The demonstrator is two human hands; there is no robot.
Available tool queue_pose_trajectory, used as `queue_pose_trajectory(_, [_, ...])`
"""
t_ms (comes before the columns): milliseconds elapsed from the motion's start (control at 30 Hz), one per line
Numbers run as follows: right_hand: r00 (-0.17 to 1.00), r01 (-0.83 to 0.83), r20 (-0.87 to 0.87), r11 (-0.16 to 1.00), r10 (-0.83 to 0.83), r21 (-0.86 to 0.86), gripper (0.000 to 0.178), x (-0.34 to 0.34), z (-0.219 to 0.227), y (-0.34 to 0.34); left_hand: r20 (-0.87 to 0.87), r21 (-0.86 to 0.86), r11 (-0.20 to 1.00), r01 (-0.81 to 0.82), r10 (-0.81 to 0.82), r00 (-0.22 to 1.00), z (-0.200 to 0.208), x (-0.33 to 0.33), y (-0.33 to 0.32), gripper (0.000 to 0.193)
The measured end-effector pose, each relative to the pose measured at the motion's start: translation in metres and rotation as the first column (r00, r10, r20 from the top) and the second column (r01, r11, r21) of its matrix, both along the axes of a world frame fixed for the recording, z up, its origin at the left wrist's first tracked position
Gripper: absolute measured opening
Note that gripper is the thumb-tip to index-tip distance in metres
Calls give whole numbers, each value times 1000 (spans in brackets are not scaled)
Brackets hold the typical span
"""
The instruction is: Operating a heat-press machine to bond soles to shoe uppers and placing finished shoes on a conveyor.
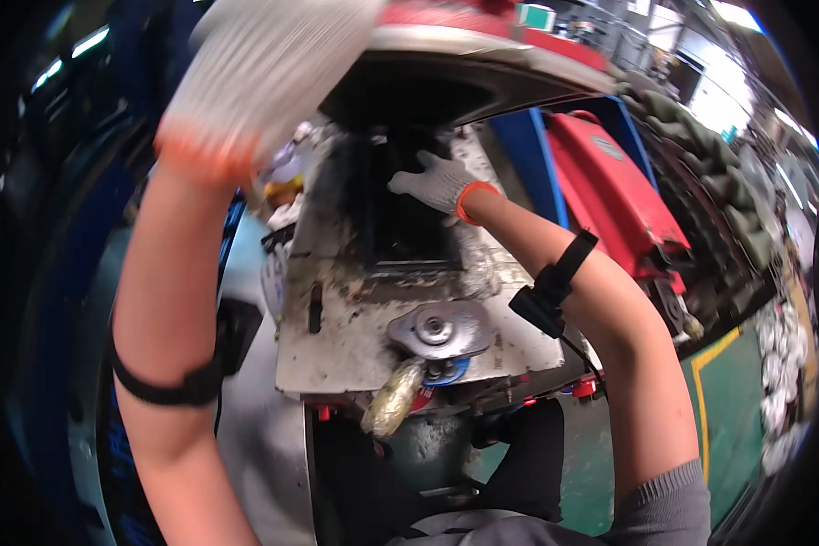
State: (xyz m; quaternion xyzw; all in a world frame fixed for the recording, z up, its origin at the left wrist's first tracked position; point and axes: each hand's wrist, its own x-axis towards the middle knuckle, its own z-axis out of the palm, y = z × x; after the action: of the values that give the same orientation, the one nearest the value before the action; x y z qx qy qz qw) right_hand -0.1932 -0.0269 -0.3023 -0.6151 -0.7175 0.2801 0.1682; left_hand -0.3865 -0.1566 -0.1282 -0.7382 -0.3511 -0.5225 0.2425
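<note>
My left hand (278,77), in a white knit glove with an orange cuff, is raised at the upper left beside a red and silver machine head (482,50). Motion smears it, and its fingers run out of the picture. My right hand (435,182), gloved alike, reaches over a dark rectangular plate (414,232) set in the worn, stained machine table (337,314). Its thumb and a finger stand apart with nothing visible between them. Closer to me on the table sits a silver metal clamp-like fitting (439,329) with a handle (394,399) wrapped in tape.
The machine head overhangs the far part of the table. On the right, a red metal case (614,187) lies in a blue bin (537,164). A grey metal surface (264,437) is at the left. Green floor with a yellow line (701,400) shows at the right.
</note>
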Motion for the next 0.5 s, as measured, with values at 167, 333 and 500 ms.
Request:
queue_pose_trajectory(167, [991, 2, 135, 1000, 1, -22, 113, -22, -6, -9, -308, -307, 952, 19, -118, 944, 42, 17, 46, 42])
queue_pose_trajectory(333, [961, -14, 275, 999, 0, 47, 117, -18, -10, -15, -394, -171, 985, -10, -59, 917, 57, 26, 77, 43])
queue_pose_trajectory(500, [972, -123, 222, 973, 78, 197, 102, 5, 12, -47, -751, 330, 943, -48, 293, 592, 44, 26, 81, 46])
